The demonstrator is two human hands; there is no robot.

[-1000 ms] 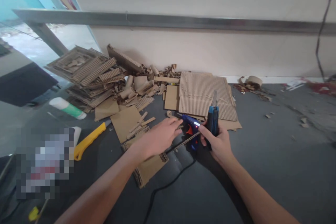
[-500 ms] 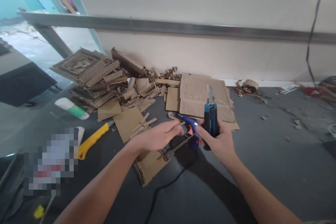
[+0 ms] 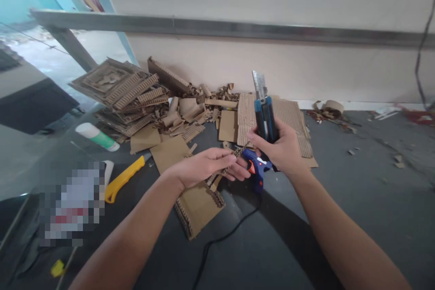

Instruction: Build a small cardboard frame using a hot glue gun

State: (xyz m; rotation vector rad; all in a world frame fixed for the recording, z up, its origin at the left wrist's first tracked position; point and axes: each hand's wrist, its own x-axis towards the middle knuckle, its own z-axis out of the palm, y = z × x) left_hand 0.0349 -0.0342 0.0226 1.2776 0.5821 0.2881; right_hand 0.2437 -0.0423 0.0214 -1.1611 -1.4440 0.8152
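In my right hand [image 3: 282, 147] is a black and blue utility knife [image 3: 266, 120], held upright with its wide blade out and pointing up. My left hand [image 3: 214, 165] pinches a thin strip of corrugated cardboard [image 3: 239, 150] between thumb and fingers. The strip's far end reaches up toward my right fingertips; whether they touch it I cannot tell. Just beneath both hands lies a blue glue gun [image 3: 260, 172] with an orange trigger, its black cord [image 3: 231, 226] running toward me. A flat cardboard piece [image 3: 200, 208] with corrugated strips along its edges rests below my left hand.
Stacked cardboard frames [image 3: 118, 86] and loose scraps [image 3: 183, 111] fill the back left. A ribbed cardboard sheet [image 3: 292, 118] lies behind my right hand. To the left are a yellow cutter [image 3: 124, 179] and a white-green tube [image 3: 98, 137]. A roll of tape [image 3: 333, 108] sits near the wall.
My left hand has picked up the cardboard strip from beside the glue gun and raised it. The knife in my right hand has shifted slightly up and left, its blade tilting left.
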